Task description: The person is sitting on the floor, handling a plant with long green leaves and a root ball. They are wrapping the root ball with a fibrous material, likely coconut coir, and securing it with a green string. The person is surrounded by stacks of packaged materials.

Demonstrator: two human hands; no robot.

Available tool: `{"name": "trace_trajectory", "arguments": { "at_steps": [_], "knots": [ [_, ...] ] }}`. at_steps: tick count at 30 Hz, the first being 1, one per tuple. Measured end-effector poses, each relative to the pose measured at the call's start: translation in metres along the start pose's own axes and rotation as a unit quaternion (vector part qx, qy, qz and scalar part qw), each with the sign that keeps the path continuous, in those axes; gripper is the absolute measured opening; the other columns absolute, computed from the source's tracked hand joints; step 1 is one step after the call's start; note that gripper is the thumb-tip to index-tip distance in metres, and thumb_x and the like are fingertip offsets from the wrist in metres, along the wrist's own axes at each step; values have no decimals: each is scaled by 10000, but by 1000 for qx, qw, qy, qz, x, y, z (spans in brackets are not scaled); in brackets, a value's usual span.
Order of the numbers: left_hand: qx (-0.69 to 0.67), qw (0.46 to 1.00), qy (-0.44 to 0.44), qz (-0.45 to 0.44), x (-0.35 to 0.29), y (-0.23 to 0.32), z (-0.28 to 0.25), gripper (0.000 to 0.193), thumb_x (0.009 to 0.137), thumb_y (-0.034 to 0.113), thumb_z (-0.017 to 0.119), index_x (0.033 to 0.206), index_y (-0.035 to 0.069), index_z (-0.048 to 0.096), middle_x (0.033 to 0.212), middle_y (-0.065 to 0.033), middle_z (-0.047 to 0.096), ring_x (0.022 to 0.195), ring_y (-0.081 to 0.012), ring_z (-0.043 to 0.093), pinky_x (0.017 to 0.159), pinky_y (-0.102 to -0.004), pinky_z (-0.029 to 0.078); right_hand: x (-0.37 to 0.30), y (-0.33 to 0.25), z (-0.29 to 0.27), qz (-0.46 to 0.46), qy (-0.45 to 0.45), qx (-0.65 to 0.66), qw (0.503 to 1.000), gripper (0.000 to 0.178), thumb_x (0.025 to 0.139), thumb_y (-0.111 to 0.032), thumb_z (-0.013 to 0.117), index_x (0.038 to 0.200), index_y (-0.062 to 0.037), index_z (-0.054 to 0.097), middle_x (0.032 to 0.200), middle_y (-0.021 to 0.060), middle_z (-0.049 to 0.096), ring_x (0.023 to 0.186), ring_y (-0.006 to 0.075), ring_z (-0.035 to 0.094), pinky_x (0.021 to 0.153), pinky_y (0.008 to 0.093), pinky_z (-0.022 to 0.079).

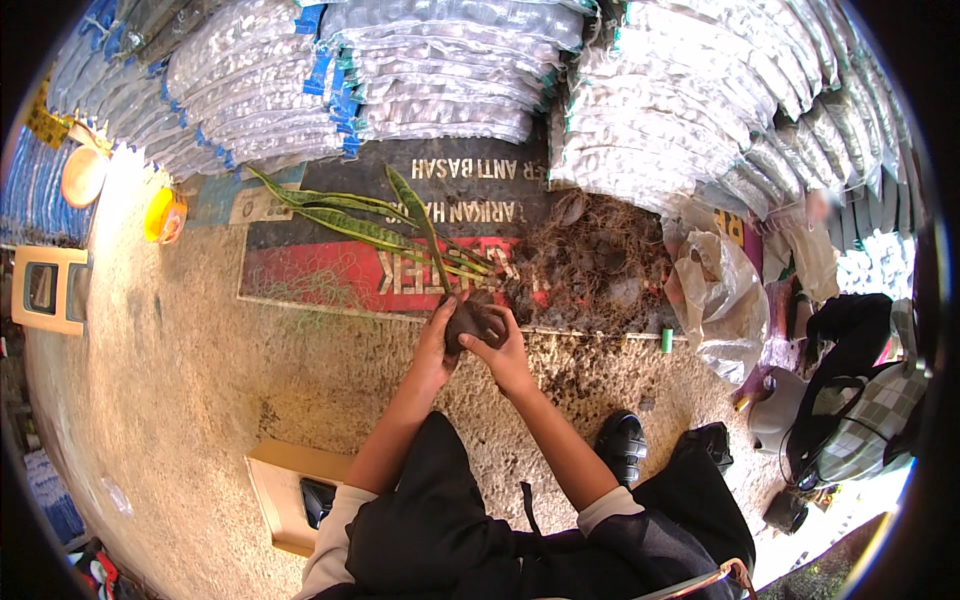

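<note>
Both my hands are closed around a dark, soil-coloured root clump in front of me. My left hand grips its left side, and my right hand curls over its right side, thumb pressed on the front. A snake plant leaf rises upright from the clump. Behind it, more snake plant leaves with yellow edges lie over a printed black-and-red sheet. A heap of brown fibrous soil and roots covers the sheet's right part. Thin green strands are scattered at its left.
Stacked clear bags of pale filling line the back. Right of the soil heap lies a crumpled plastic bag, with a small green cylinder nearby. Cardboard boxes and an orange tub stand left. A checked cloth is far right.
</note>
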State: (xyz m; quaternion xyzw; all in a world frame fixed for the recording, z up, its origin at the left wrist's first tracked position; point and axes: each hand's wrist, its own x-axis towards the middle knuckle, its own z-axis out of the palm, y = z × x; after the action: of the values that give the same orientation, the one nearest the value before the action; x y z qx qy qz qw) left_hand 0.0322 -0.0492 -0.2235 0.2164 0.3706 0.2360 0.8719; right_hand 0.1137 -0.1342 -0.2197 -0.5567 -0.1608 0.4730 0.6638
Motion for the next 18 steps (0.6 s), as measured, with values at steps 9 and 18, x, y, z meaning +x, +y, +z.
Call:
{"name": "trace_trajectory", "arguments": {
  "at_steps": [9, 18],
  "knots": [
    [-41, 998, 52, 1, 2, -4, 1, 386, 897, 408, 459, 1086, 76, 517, 977, -63, 603, 898, -169, 594, 785, -332, 489, -7, -17, 11, -136, 42, -286, 947, 534, 674, -44, 728, 1131, 13, 457, 1148, 195, 517, 1090, 290, 479, 887, 376, 422],
    [43, 994, 100, 4, 6, -3, -15, 413, 882, 445, 473, 990, 52, 539, 892, -66, 603, 797, -151, 607, 677, -318, 514, -18, -2, 22, -248, 15, -472, 846, 532, 730, -146, 643, 1220, -40, 464, 1275, 154, 443, 1155, 372, 391, 974, 497, 262]
  ]
}}
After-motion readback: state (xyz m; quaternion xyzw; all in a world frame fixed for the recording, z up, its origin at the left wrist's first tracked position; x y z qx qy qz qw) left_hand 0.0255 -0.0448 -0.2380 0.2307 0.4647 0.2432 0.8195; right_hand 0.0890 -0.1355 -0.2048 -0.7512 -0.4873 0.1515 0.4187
